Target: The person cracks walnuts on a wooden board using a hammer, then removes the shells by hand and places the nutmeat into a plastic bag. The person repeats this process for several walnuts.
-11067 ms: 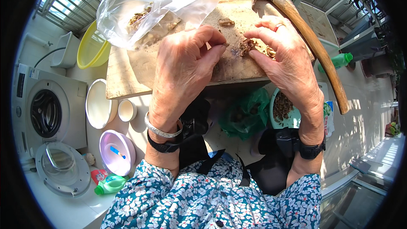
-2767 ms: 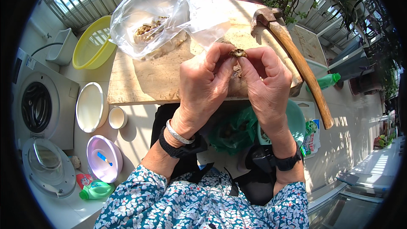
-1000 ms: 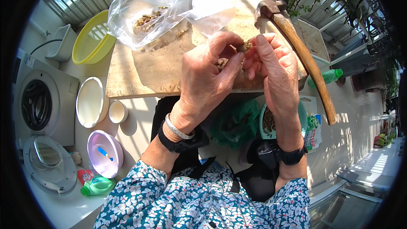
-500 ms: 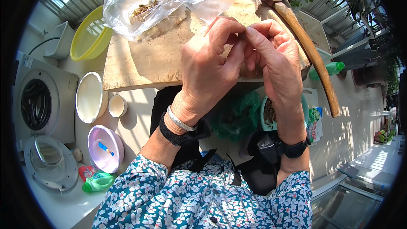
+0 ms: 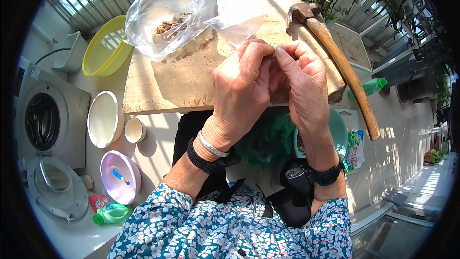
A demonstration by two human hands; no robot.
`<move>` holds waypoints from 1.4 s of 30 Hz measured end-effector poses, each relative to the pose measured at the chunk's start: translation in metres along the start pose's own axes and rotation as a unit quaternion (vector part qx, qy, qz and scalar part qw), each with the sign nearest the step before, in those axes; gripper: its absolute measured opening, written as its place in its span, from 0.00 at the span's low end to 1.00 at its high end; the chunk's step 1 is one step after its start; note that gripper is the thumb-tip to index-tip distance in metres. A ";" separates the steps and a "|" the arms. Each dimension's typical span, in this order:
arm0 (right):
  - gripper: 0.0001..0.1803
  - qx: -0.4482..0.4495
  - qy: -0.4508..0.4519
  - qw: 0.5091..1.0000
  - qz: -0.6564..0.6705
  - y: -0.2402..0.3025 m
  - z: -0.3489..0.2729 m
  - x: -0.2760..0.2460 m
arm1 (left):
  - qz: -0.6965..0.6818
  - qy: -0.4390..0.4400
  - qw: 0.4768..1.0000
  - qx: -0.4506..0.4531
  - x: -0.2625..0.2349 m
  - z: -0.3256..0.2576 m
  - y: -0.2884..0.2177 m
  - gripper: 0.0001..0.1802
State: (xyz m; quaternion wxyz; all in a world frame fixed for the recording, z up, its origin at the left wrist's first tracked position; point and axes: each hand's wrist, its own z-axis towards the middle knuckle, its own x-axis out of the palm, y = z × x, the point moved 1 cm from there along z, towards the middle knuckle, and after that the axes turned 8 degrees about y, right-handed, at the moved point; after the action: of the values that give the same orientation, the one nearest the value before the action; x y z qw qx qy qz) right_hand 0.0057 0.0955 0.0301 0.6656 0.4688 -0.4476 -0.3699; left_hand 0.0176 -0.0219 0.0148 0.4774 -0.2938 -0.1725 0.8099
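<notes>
I have the left hand and the right hand together above the near part of a wooden board, each with thumb and forefinger pinched. The fingertips meet on a small brown fragment, so covered by the fingers that I cannot tell its exact shape or kind.

Beyond the left hand, I see a clear plastic bag lying open on the board, with brown nutshell pieces inside. To the right of the right hand, a claw hammer rests with its head on the board and its wooden handle reaching past the edge.

Below the board, a green plastic bag sits beside a turquoise basin, which the right forearm partly hides from me. Over on the left, I make out a yellow basin, a white basin, a small white bowl and a lilac basin, near a washing machine with its door swung open.
</notes>
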 end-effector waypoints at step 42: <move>0.11 0.028 0.054 0.979 0.193 0.012 0.001 -0.024 | -0.296 0.132 0.901 -0.287 -0.021 0.016 0.012 0.09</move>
State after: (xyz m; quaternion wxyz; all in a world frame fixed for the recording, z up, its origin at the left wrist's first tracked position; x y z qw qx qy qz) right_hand -0.0021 0.1207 0.0355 0.7341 0.4112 -0.5034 -0.1962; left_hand 0.0075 -0.0462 0.0270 0.6089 -0.4575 -0.4117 0.5004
